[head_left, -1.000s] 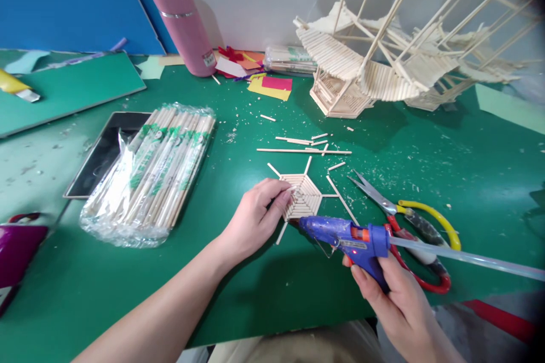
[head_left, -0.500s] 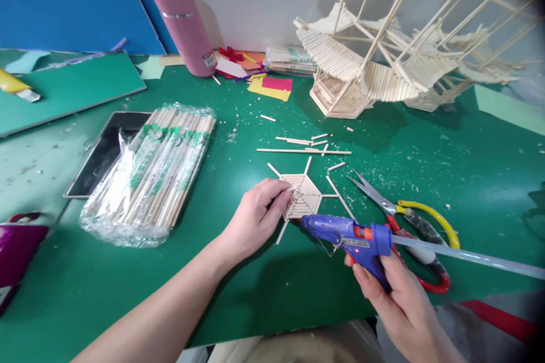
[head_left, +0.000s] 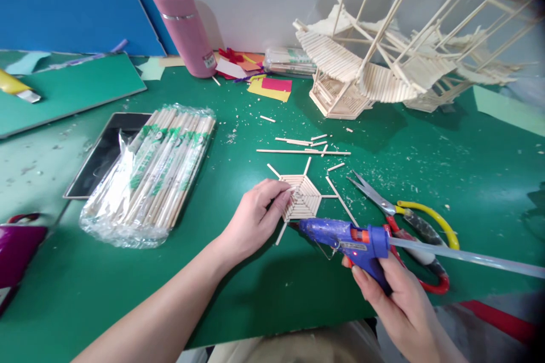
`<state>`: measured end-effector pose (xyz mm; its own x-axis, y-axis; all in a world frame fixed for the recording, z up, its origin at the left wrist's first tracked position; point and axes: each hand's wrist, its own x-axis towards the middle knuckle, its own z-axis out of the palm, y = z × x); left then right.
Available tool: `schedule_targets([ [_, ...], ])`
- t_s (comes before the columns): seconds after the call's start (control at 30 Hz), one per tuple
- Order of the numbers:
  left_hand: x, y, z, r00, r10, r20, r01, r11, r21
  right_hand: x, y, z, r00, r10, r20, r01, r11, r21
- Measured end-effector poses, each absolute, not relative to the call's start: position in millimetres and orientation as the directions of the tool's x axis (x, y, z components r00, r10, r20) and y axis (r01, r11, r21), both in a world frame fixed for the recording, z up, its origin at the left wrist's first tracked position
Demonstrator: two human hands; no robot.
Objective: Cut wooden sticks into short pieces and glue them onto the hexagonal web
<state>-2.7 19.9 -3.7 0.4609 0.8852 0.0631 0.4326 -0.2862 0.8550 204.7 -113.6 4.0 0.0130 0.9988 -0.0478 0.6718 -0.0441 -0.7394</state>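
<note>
A web-like hexagonal piece of thin wooden sticks (head_left: 307,199) lies on the green table, with spokes poking out past its edge. My left hand (head_left: 258,212) is closed at its left side, thumb and fingers pinching a short light stick over the piece. My right hand (head_left: 398,300) is wrapped round the handle of a blue glue gun (head_left: 340,235), whose small red light is lit. A clear glue stick (head_left: 468,258) runs out of its back. The gun's nozzle is at the lower edge of the piece, beside the lower-left spoke.
Scissors (head_left: 385,204) with red and yellow handles lie partly behind the gun. Loose sticks (head_left: 304,151) lie beyond the piece. Bagged sticks (head_left: 159,170) rest over a dark tray at left. A pink bottle (head_left: 185,28) and a large stick model (head_left: 366,74) stand at the back.
The glue gun in my right hand has shifted slightly left and down, its nozzle now closer to the lower-left spoke. My left hand has stayed in place.
</note>
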Motion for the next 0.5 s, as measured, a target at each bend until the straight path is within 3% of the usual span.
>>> schedule_targets([
  [0.5, -3.2, 20.1, -2.6, 0.468, 0.881, 0.068, 0.437, -0.298, 0.849, 205.0, -113.3, 4.9, 0.001, 1.0, -0.004, 0.702, -0.004, -0.712],
])
